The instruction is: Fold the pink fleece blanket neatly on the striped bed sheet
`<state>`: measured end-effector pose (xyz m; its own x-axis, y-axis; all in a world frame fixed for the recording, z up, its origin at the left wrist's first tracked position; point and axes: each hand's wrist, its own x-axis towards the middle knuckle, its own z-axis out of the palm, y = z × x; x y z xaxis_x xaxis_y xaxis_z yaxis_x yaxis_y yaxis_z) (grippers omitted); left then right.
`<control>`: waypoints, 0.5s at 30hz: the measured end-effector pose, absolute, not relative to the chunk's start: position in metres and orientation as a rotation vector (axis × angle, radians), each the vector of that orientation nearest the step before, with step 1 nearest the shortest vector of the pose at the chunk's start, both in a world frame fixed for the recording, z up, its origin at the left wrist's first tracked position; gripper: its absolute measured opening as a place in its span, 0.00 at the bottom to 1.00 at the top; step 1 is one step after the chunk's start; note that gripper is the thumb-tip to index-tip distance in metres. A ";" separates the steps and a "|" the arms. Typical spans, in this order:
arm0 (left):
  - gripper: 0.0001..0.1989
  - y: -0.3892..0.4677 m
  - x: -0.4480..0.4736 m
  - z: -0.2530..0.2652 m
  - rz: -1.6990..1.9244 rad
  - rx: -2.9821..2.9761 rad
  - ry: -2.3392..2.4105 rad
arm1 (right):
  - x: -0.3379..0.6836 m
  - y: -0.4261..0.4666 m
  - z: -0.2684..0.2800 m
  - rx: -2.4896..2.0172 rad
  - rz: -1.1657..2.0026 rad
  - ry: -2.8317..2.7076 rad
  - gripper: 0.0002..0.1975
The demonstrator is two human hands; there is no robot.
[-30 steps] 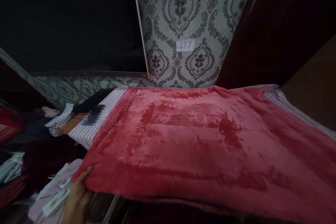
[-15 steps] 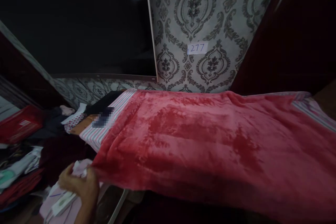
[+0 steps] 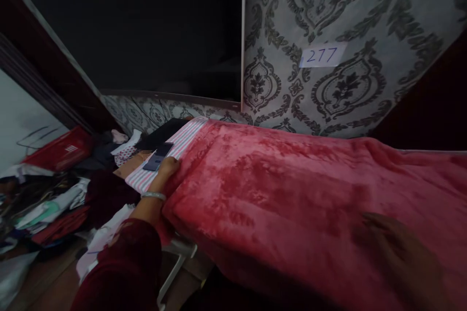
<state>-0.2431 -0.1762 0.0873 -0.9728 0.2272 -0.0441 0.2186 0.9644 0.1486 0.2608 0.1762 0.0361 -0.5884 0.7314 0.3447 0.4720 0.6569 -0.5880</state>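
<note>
Blanket (image 3: 270, 194) lies below the right fingers (image 3: 383, 224).

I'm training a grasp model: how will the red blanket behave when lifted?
The red plush blanket would probably flop: its near edge droops. Its pile, showing light and dark patches, likely resists sliding. Its broad spread suggests some weight.
</note>
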 end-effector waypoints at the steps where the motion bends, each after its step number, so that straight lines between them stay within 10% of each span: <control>1: 0.16 -0.180 -0.245 0.086 0.209 0.348 3.029 | 0.254 0.177 0.037 -0.913 0.635 -2.315 0.19; 15: 0.21 -0.192 -0.234 0.097 -0.190 0.571 3.334 | 0.235 0.188 0.002 -0.806 0.706 -2.341 0.19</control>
<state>-0.2336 -0.1923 0.0966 -0.9138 0.3403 0.2215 0.3131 0.9379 -0.1496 0.2348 0.1879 0.0023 -0.6628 0.6722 0.3300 0.3774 0.6805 -0.6281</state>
